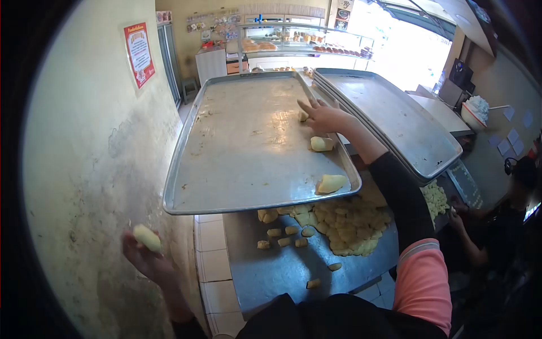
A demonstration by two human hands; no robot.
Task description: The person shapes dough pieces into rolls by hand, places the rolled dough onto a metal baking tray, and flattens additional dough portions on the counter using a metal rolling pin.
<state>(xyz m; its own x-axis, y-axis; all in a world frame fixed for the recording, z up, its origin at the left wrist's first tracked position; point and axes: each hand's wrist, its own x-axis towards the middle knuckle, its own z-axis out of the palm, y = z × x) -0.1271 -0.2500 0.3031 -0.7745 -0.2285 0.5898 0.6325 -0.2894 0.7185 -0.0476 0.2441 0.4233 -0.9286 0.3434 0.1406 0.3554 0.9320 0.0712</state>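
Observation:
My left hand (148, 261) is held out low on the left by the wall, closed around a pale, rolled piece of dough (147, 238). Over the right side of a large metal baking tray (243, 147), my right hand (328, 118) has its fingers stretched out and apart. Just beneath those fingers sits a dough roll (303, 116), partly hidden by them. Two more dough rolls lie along the same side, a middle one (322, 144) and a nearer one (330, 183).
A stack of trays (389, 113) stands to the right. Below, a metal table (259, 288) carries a dough pile (347, 226) and several small pieces (284, 242). A co-worker's hand (458, 220) is at far right. Behind is a glass display case (305, 45); the wall (84, 169) borders the left.

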